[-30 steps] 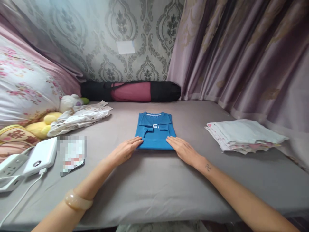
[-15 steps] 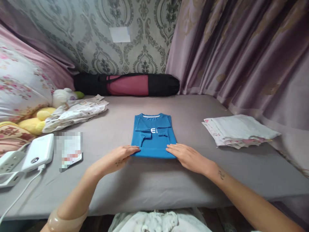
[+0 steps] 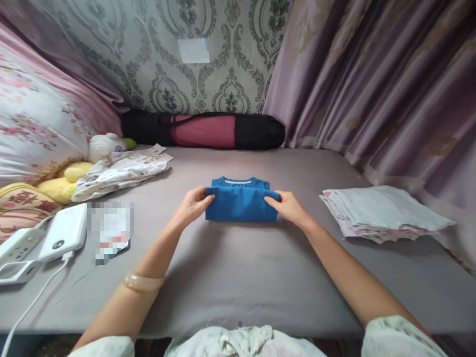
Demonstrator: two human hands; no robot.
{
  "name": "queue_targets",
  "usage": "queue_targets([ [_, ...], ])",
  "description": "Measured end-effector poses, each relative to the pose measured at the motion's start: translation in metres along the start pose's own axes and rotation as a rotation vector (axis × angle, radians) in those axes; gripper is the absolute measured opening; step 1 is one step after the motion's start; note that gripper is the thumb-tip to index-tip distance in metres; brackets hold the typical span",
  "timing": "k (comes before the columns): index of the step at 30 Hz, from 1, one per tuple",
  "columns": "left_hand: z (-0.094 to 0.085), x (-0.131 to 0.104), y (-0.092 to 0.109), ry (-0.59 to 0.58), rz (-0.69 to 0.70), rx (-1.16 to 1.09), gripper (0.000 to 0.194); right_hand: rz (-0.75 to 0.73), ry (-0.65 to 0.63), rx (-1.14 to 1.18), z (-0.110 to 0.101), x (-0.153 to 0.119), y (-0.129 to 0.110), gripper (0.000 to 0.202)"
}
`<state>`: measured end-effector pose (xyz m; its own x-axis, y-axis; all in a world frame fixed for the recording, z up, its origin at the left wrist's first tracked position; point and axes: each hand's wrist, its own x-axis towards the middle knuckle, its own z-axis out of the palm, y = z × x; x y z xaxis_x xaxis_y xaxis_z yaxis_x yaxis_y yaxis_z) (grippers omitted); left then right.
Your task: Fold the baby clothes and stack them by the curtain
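The left hand [image 3: 196, 204] and right hand [image 3: 292, 206] each pinch a top corner of the blue shirt's [image 3: 241, 204] folded-up part, thumbs nearest the wearer, fingers closed on the cloth.

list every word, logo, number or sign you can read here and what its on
None can be read for certain.
Cushion: dark red characters, too blurred.
Power bank: round mark, too small.
Flat item beside it: pixelated.
Left hand: small dark marks, unreadable.
Blue shirt: no lettering shows.
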<state>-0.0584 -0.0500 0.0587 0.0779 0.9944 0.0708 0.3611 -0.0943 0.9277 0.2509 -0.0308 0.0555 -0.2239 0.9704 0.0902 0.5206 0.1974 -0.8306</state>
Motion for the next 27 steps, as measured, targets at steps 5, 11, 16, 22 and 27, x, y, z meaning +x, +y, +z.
queue_targets([
  [5, 0.016, 0.041, -0.014, 0.163, -0.062, 0.218, 0.024, 0.072, 0.163, -0.072, 0.023, 0.045, 0.023, 0.030],
  [11, 0.030, 0.070, -0.021, 0.226, -0.176, 0.611, 0.025, 0.318, 0.196, -0.449, 0.031, 0.076, 0.022, 0.031],
  [16, 0.041, 0.080, -0.024, 0.240, -0.208, 0.722, 0.030, 0.398, 0.190, -0.579, 0.033, 0.078, 0.008, 0.038],
  [22, 0.051, 0.084, -0.027, 0.230, -0.223, 0.840, 0.034, 0.384, 0.200, -0.688, 0.040, 0.080, 0.002, 0.040],
  [27, 0.055, 0.086, -0.027, 0.228, -0.240, 0.913, 0.036, 0.386, 0.221, -0.723, 0.045, 0.087, 0.009, 0.041],
])
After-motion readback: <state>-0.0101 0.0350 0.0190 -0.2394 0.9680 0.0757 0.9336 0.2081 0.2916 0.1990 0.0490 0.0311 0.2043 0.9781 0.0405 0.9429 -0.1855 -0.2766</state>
